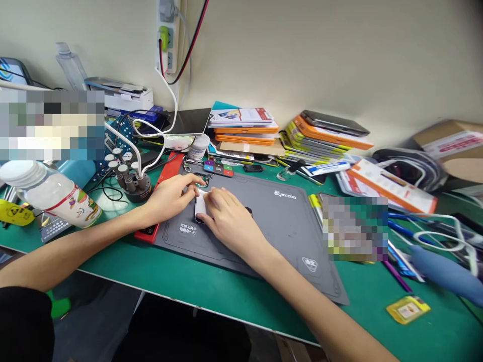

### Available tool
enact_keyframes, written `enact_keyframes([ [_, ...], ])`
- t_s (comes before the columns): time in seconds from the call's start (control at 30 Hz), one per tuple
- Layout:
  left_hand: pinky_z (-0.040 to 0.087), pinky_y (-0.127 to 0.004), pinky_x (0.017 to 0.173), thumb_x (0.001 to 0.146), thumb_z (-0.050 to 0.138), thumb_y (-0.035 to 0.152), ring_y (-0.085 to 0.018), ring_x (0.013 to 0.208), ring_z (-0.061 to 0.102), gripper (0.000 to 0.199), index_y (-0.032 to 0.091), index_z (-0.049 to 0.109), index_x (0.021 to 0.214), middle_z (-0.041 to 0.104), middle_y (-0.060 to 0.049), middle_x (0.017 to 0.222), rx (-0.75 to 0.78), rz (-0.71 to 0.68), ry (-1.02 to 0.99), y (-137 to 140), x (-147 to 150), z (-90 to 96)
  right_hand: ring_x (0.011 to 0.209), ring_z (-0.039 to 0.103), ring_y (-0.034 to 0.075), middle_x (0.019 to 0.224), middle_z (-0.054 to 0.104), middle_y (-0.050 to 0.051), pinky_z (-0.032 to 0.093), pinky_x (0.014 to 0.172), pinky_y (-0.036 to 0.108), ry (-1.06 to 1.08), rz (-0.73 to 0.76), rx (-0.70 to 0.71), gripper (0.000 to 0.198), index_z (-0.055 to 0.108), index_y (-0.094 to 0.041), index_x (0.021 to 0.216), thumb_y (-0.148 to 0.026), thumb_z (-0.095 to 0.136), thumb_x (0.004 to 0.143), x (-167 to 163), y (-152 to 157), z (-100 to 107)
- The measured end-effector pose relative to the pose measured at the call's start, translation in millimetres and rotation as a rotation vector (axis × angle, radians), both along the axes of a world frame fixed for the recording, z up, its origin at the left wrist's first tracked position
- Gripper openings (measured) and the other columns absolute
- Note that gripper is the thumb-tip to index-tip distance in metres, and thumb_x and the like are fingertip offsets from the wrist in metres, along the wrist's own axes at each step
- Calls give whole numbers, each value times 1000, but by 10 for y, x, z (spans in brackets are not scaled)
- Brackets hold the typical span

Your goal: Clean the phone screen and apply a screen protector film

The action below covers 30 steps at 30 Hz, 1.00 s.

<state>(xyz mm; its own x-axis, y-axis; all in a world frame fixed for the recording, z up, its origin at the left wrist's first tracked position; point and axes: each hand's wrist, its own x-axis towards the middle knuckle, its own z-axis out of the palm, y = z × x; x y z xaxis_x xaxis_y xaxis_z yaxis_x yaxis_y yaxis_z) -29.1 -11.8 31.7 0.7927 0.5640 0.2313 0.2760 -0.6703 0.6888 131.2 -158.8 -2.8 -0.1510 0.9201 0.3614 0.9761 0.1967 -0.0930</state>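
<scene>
On the grey work mat (271, 226) lies a phone-like slab with a white face (200, 205) and a dark rounded edge. My right hand (234, 221) is over it, thumb along the near edge and fingers curled across the top, covering most of it. My left hand (173, 196) is at its far left corner, fingertips bent and pressed together; what they pinch is hidden. A dark object's end (249, 210) shows just beyond my right hand. Behind my fingers, a small shiny piece (205, 180) rests on the mat.
Left of the mat stand a red strip device (166, 176), a round holder with upright tools (132, 181) and a tilted plastic bottle (53, 193). Stacked boxes (243, 125) line the wall. Cables (441, 236) and a yellow packet (408, 308) lie to the right.
</scene>
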Motion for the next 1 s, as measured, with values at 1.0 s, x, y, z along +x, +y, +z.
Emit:
enact_keyframes([
  [1.0,40,-44,103,102,56,67,-30,114,60,59,21,65,139,69,-9,120,462,-216,401,34,65,-13,102,74,29,110,78,17,64,92,44,-29,125,196,24,71,-7,118,-26,59,107,904,-652,104],
])
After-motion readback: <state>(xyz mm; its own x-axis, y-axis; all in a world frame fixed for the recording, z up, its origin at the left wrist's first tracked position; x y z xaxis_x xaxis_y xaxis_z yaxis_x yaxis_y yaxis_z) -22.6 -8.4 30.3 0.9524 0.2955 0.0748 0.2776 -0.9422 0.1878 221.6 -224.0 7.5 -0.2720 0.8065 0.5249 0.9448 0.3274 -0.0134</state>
